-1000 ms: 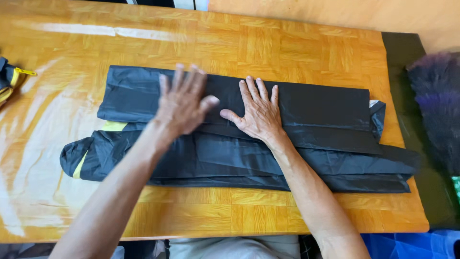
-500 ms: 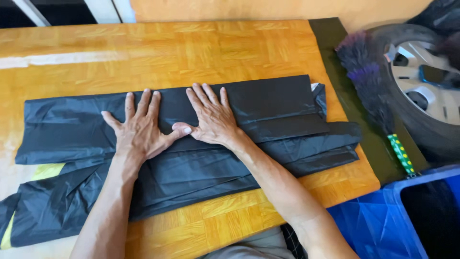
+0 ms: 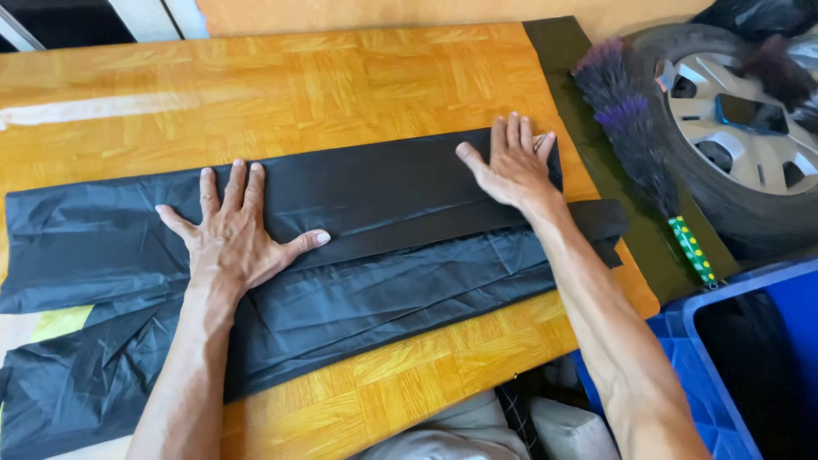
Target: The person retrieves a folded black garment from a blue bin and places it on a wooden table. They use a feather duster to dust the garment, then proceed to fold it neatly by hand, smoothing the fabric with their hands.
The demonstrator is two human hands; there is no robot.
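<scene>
1. Since the earlier frame, both hands have slid apart: left hand [image 3: 234, 230] toward nine o'clock, right hand [image 3: 511, 162] toward three, each flat with fingers spread.
2. Black folded garment [image 3: 383, 247] lies across the wooden table [image 3: 256, 85]; it looks thin, soft and slippery, best gripped at the folded edges.

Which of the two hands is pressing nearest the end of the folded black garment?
The right hand, flat by the black garment's right end. The left hand presses further in, left of the middle.
</scene>
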